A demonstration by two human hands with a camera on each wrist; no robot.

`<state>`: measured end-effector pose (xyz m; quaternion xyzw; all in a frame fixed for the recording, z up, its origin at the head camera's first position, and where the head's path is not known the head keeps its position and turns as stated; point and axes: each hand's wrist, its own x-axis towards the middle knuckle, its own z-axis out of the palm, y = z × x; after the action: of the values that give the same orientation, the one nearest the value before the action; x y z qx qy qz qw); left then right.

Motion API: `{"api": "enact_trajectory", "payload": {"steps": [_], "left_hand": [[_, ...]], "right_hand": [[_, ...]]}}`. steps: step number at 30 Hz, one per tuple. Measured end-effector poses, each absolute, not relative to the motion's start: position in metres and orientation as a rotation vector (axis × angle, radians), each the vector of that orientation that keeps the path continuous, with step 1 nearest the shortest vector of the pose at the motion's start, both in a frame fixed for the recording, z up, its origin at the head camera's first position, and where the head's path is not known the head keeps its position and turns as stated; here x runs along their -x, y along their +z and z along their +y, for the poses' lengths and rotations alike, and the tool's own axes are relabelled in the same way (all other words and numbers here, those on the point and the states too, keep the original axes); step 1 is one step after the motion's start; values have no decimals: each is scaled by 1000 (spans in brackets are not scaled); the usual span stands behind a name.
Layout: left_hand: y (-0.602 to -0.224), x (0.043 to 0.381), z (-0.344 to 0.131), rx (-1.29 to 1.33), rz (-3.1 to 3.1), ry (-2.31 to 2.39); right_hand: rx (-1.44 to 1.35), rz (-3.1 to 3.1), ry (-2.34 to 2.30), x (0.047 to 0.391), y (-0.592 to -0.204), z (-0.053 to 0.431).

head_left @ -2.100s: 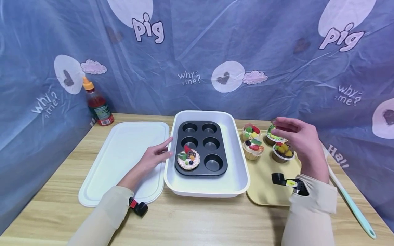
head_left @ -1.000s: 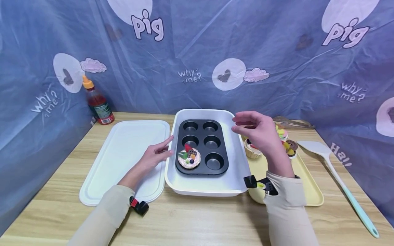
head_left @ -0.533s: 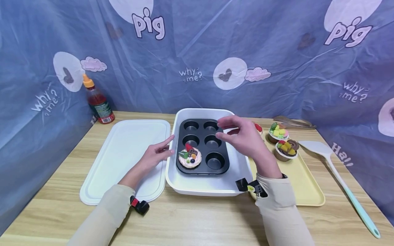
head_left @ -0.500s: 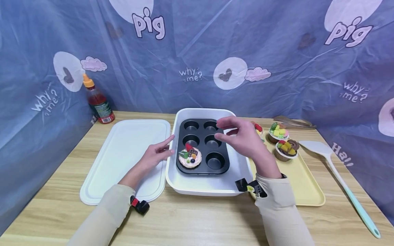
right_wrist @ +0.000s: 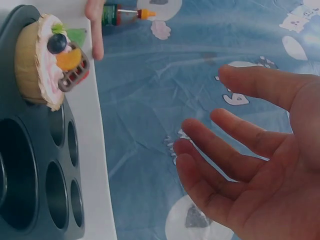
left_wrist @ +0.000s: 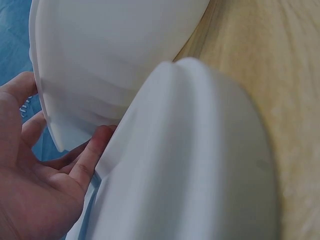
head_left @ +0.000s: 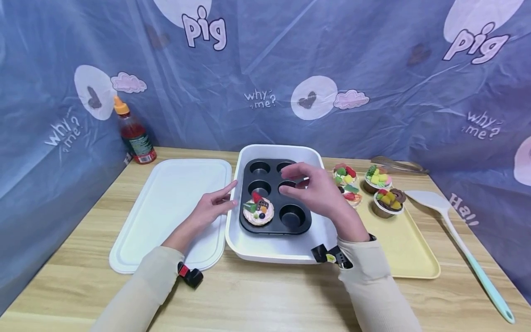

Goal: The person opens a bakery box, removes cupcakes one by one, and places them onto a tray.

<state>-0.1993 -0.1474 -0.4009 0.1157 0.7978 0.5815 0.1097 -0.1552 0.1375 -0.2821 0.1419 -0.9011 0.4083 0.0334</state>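
My left hand [head_left: 209, 208] touches the left rim of a white tub [head_left: 278, 249] with extended fingers; the left wrist view shows its fingertips [left_wrist: 25, 86] against the tub's edge. Inside the tub lies a dark muffin tin [head_left: 304, 226]. One cupcake [head_left: 258, 216] with pink cream and fruit fills its front-left cup; the other cups I can see hold nothing. Above the tin's right column hovers my right hand [head_left: 313, 191], fingers apart and loosely bent. Nothing lies between its fingers [right_wrist: 250, 82] in the right wrist view. It partly covers the right-hand cups.
On the right a yellow tray [head_left: 408, 256] carries several more cupcakes [head_left: 387, 203]. Beyond it are tongs [head_left: 398, 164] and a white spatula [head_left: 458, 237] with a mint handle. A white lid-like tray [head_left: 166, 212] lies left, with a sauce bottle [head_left: 137, 138] behind.
My right hand has moved left from above the cupcakes on the yellow tray to above the muffin tin, uncovering those cupcakes. The left hand stays at the tub's rim.
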Motion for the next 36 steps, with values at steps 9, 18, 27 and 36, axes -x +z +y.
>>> {"api": "enact_trajectory", "payload": {"steps": [9, 18, 27, 36], "left_hand": [[-400, 199, -147, -332, 2347, 1705], [-399, 199, -147, -318, 2348, 1706], [-398, 198, -150, -342, 2353, 1724], [-400, 201, -146, -360, 2348, 1723]], "right_hand": [[-488, -2809, 1253, 151, -287, 122], [-417, -2899, 1303, 147, -293, 106], [-394, -2931, 1207, 150, -315, 86], [-268, -2979, 1043, 147, -333, 73]]}}
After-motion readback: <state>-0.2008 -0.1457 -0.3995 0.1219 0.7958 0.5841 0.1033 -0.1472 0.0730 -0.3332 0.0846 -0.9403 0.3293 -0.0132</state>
